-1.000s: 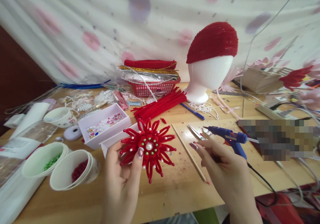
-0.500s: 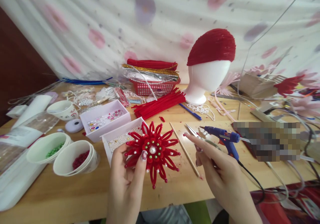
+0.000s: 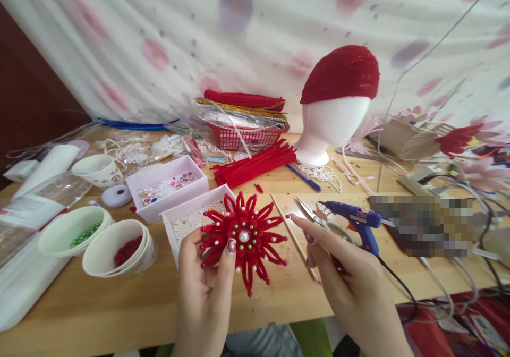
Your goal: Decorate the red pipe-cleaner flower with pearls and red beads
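Note:
A red flower [image 3: 257, 256] of looped fuzzy petals, tipped with red and white beads, faces up at me. Its centre holds one large pearl ringed by green and white beads. My left hand [image 3: 209, 282] pinches it from the left, thumb on the front and fingers behind. To the right, my right hand [image 3: 346, 272] has its index finger stretched toward a petal tip, seemingly just short of it, with the other fingers partly curled and nothing visible in them. Beyond that hand lie scissors [image 3: 313, 213] and a blue glue gun [image 3: 358, 221]. A thin wooden stick [image 3: 292, 235] lies between flower and hand.
Paper cups of red beads [image 3: 95, 251] and green beads [image 3: 53, 240] stand at left, near a box of pearls [image 3: 173, 229] and a box of gems [image 3: 145, 179]. Red stems [image 3: 255, 166], a red basket [image 3: 247, 136] and a red-capped foam head [image 3: 330, 123] are behind.
The flower has turned slightly in my left hand. My right index fingertip has moved a little left, closer to the petals. The view has shifted slightly.

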The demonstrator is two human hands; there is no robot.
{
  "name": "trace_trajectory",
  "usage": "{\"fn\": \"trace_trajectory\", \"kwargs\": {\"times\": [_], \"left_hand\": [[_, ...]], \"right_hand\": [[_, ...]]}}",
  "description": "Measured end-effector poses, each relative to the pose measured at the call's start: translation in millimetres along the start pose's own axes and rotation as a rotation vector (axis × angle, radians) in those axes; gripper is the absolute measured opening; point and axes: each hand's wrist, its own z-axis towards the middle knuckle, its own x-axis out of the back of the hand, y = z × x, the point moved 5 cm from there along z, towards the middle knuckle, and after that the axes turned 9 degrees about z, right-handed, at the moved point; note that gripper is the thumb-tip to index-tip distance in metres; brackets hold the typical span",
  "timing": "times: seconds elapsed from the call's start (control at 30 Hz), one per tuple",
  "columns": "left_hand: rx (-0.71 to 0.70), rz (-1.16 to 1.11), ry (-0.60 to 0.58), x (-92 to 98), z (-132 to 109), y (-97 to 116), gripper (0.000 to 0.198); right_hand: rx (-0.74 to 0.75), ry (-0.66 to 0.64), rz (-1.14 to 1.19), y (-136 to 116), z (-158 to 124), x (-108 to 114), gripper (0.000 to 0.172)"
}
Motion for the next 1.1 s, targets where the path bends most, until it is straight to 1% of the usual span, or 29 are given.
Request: {"fn": "trace_trajectory", "kwargs": {"times": [0.13, 0.33, 0.5, 0.67, 0.8, 0.93, 1.0, 1.1], "left_hand": [[0.014, -0.020, 0.004, -1.1, -1.0, -1.2, 0.036], [0.025, -0.024, 0.016, -0.6, -0.6, -2.2, 0.036], [0.021, -0.027, 0.025, 0.0, -0.3, -3.2, 0.035], [0.004, -0.032, 0.032, 1.4, -0.5, -3.3, 0.034], [-0.028, -0.026, 0.046, 2.6, 0.0, -0.1, 0.033], [-0.051, -0.004, 0.066, 4.8, 1.2, 1.7, 0.034], [-0.066, 0.000, 0.071, 6.2, 1.4, 2.2, 0.035], [-0.087, 0.016, 0.052, 7.3, -0.2, 3.6, 0.035]], "right_hand": [[-0.038, 0.049, 0.038, 1.5, -1.3, -2.1, 0.038], [0.004, 0.019, 0.024, 2.9, -1.6, -3.4, 0.040], [-0.045, 0.073, 0.059, 5.2, -3.6, -2.2, 0.037], [-0.008, 0.034, 0.042, 2.8, -3.1, -3.6, 0.039], [-0.031, 0.063, 0.035, 4.6, -3.9, -1.9, 0.038], [0.008, 0.020, 0.053, 5.3, -6.4, -0.3, 0.040], [-0.030, 0.040, 0.094, 7.2, -7.1, 1.7, 0.035], [-0.126, 0.150, 0.192, 9.3, -4.0, 3.9, 0.019]]}}
